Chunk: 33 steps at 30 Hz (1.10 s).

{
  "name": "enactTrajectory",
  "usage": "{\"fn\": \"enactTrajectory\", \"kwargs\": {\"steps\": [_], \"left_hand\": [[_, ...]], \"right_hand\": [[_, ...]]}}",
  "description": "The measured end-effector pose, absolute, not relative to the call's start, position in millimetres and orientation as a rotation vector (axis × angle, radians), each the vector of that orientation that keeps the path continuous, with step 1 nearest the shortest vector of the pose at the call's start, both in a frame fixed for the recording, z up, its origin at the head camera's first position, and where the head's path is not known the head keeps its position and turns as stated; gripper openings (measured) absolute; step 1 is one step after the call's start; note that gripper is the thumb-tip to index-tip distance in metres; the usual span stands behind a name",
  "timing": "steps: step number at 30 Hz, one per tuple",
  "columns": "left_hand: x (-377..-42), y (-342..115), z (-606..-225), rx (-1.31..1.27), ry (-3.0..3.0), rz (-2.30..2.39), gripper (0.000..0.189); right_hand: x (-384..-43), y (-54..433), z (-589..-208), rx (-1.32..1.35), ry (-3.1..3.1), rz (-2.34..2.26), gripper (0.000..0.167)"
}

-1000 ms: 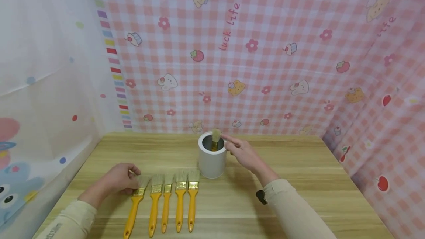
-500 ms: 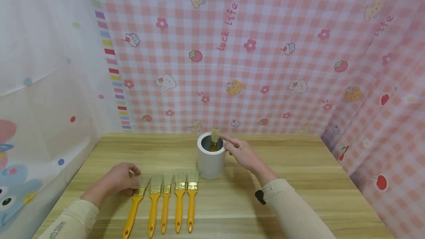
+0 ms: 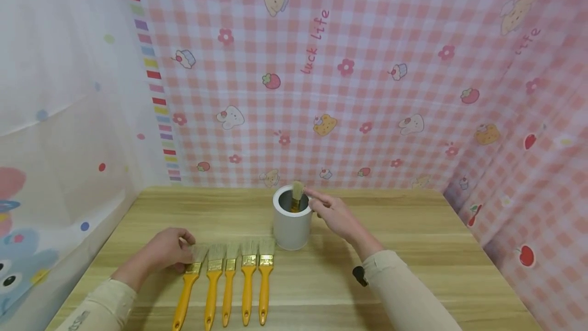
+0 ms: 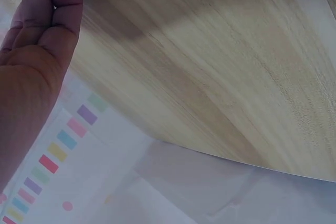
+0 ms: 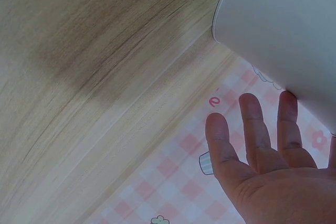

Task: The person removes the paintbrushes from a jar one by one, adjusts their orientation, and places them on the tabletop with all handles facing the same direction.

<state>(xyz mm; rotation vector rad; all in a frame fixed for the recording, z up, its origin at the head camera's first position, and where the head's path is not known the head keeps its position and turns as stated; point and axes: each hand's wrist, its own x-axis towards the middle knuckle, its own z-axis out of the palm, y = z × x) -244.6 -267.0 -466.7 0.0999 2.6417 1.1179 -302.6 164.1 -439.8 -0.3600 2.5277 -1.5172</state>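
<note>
In the head view, a white can (image 3: 291,230) stands upright at the table's middle. A paintbrush (image 3: 297,190) leans inside it, bristles up. My right hand (image 3: 333,213) is at the can's right rim, its index finger stretched to the bristles; the right wrist view shows other fingers loosely extended beside the can wall. Several yellow-handled paintbrushes lie in a row, bristles toward the far edge. My left hand (image 3: 167,249) rests by the bristles of the leftmost paintbrush (image 3: 185,298), fingers loosely bent. Its fingertips run out of the left wrist view.
The wood-grain table (image 3: 413,275) ends at a pink checked cloth (image 3: 294,91) behind, with more cloth on both sides. The rightmost paintbrush (image 3: 264,290) lies just in front of the can's left side.
The head view has shifted slightly. Both hands, the can and the brushes otherwise keep their places.
</note>
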Motion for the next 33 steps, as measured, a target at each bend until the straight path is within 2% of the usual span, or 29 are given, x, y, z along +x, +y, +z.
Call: {"fn": "enactTrajectory", "kwargs": {"steps": [18,26,33], "left_hand": [[-247,-268,-463,0.039,2.687,1.085,0.040],[-251,-271,-454,0.005,2.846,1.043,0.031],[-264,-253,-440,0.072,2.826,1.044,0.039]], "right_hand": [[-303,164,-440,-0.398,2.538,-1.513,0.045],[-302,163,-440,-0.394,2.539,-1.519,0.044],[-302,164,-440,-0.389,2.547,-1.505,0.045]]}}
